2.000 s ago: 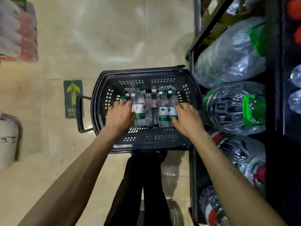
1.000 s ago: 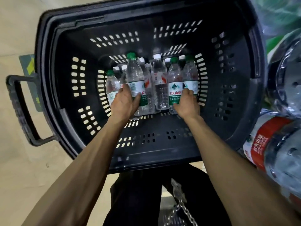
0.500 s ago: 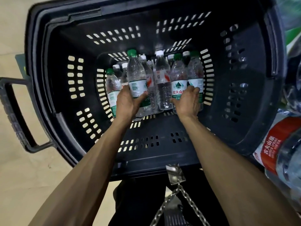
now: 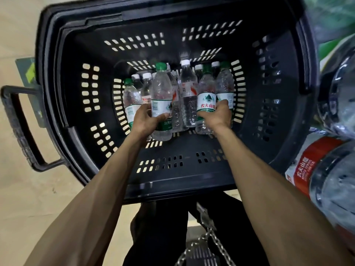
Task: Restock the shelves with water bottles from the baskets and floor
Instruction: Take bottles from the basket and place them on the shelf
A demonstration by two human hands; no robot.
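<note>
A black plastic basket (image 4: 63,89) stands on the floor below me, with several small water bottles upright at its far end. My left hand (image 4: 146,120) grips a green-capped bottle (image 4: 161,93) around its label, and that bottle sits a little higher than its neighbours. My right hand (image 4: 219,114) grips another green-capped bottle (image 4: 206,89) with a white and green label. A white-capped bottle with a red label (image 4: 187,87) stands between the two. More bottles crowd behind and beside them, partly hidden.
Large water jugs (image 4: 330,189) with red and green labels lie on the shelf at the right edge. The basket's handle (image 4: 21,135) sticks out left over the beige floor. My dark trousers and a hanging chain (image 4: 209,235) show at the bottom.
Both hands have closed round a bottle each. The bottle in my left hand has risen slightly from the group. My view has moved closer to the basket.
</note>
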